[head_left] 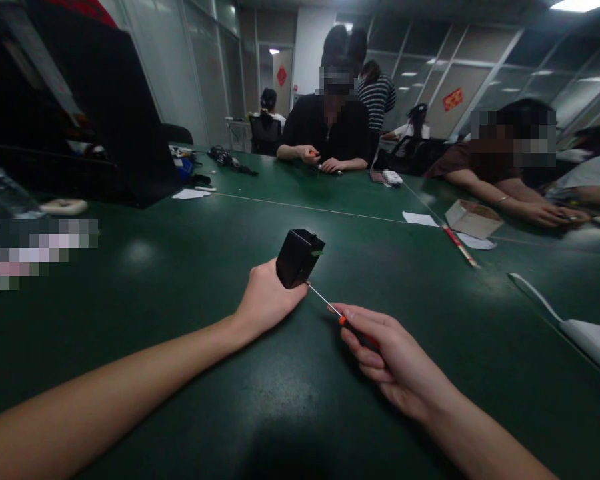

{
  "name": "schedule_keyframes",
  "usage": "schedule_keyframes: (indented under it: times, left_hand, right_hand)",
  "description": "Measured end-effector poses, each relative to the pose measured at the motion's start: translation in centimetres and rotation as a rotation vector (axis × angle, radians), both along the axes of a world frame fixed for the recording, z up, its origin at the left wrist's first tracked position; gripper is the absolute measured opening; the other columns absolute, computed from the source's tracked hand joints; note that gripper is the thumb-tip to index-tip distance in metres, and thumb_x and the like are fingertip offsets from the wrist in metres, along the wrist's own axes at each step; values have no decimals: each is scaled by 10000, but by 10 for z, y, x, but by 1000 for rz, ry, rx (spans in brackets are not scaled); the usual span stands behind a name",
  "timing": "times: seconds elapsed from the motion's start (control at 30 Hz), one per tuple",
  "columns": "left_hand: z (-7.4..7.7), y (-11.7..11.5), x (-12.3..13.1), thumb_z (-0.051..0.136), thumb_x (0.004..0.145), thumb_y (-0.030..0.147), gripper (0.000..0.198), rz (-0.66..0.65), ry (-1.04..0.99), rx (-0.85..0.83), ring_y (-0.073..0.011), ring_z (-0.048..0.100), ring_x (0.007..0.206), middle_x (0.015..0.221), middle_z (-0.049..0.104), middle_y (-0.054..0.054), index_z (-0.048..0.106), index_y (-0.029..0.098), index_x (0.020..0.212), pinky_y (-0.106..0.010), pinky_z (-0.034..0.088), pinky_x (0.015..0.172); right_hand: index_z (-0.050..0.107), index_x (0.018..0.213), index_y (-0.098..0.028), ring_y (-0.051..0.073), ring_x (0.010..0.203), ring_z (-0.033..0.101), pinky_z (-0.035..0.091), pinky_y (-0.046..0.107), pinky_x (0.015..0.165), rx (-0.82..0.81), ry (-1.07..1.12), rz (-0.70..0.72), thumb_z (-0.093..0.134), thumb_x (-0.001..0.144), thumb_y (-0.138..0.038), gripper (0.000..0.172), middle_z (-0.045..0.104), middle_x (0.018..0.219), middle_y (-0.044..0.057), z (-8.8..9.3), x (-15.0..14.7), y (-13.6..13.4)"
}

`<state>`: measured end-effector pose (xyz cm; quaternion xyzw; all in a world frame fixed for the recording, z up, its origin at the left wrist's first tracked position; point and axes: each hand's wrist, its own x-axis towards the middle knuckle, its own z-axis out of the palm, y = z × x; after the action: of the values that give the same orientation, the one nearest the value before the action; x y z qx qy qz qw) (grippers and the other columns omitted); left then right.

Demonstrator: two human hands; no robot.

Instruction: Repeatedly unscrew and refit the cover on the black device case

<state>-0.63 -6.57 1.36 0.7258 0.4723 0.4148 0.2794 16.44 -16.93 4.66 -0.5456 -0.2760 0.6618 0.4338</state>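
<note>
While left hand [267,300] grips black box [299,257], right hand [390,357] clasps screwdriver [341,319] — cardboard box [473,219], paper [420,218] well apart.

I read a dark green table [130,287] under the fingers [365,353]; beyond them, glass partition walls [480,73] and one lit ceiling panel [577,4].

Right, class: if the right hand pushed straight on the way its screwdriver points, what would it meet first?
The black box, which the left hand holds; the screwdriver in the right hand seems to touch its lower edge.
</note>
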Motion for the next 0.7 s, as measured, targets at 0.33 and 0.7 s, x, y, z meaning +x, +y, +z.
schedule_keyframes:
  times: [0.33, 0.7]
  left_hand:
    - [-2, 0, -2, 701, 716, 329, 196, -9, 4, -11, -169, 595, 651, 728, 647, -21, 630, 154, 768, -270, 421, 574]
    - [2, 12, -6, 707, 742, 451, 320, -145, -126, -151, -186, 618, 640, 678, 653, -31, 644, 138, 773, -275, 443, 581]
  right_hand:
    - [662, 1225, -91, 152, 596, 550, 400, 252, 487, 1139, -1688, 322, 409, 942, -142, 383, 664, 795, 100, -11, 13, -7]
    - [650, 1215, -130, 152, 737, 623, 503, 259, 659, 1020, -1416, 152, 503, 947, -206, 316, 664, 906, 78, 7, 15, -8]
